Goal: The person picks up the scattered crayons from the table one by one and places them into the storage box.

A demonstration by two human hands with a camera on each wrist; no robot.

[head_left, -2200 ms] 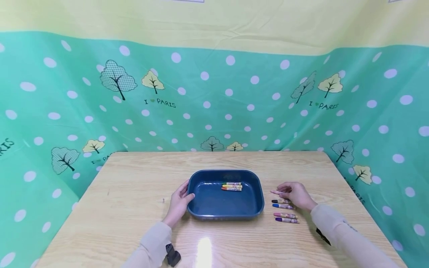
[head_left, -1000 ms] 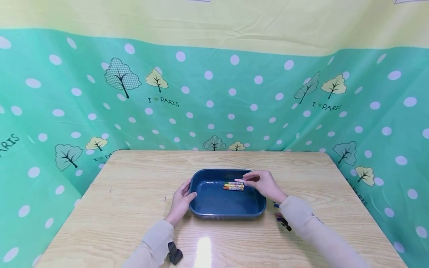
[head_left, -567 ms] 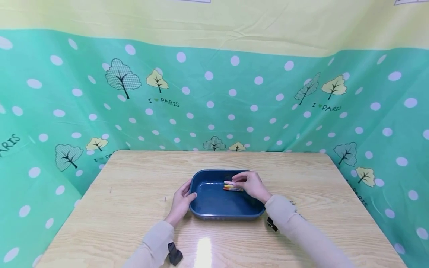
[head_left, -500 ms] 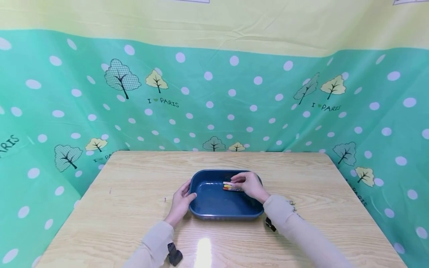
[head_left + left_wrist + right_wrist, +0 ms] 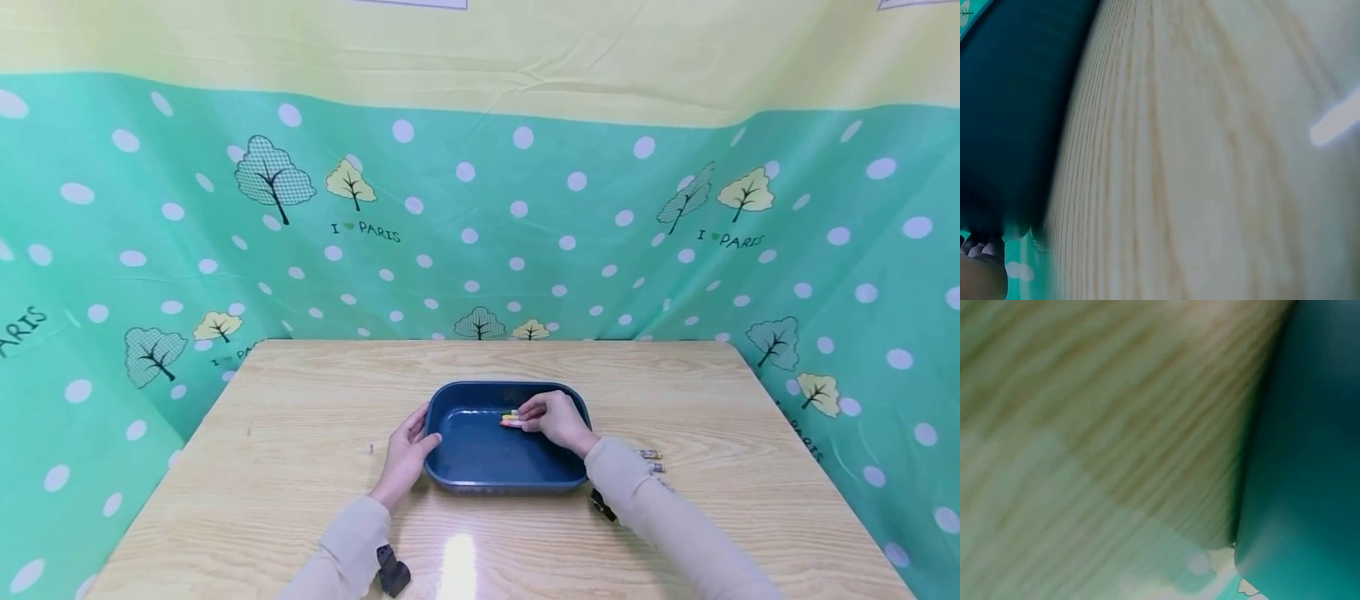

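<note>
My left hand (image 5: 405,454) grips the left side of a dark blue rectangular tray (image 5: 480,458), thumb over the rim and fingers on the outer wall. In the left wrist view only part of that hand (image 5: 982,275) shows, beside the tray wall (image 5: 1016,112). Inside the tray, my right hand (image 5: 557,421) pinches a pale pink crayon (image 5: 513,425) low at the near side of a small row. Behind it lie other crayons (image 5: 510,415), with green, yellow and orange tips; their right ends are hidden by the fingers.
On the wooden table (image 5: 300,417), right of the tray, several crayons (image 5: 649,454) lie partly hidden behind the right sleeve (image 5: 637,483). A green dotted curtain (image 5: 420,275) hangs behind the table. The right wrist view shows the tray's outer wall (image 5: 1310,456).
My right hand has picked the pale pink crayon off the table and carried it left into the tray, then shifted it toward the row's near side. The left hand keeps its grip.
</note>
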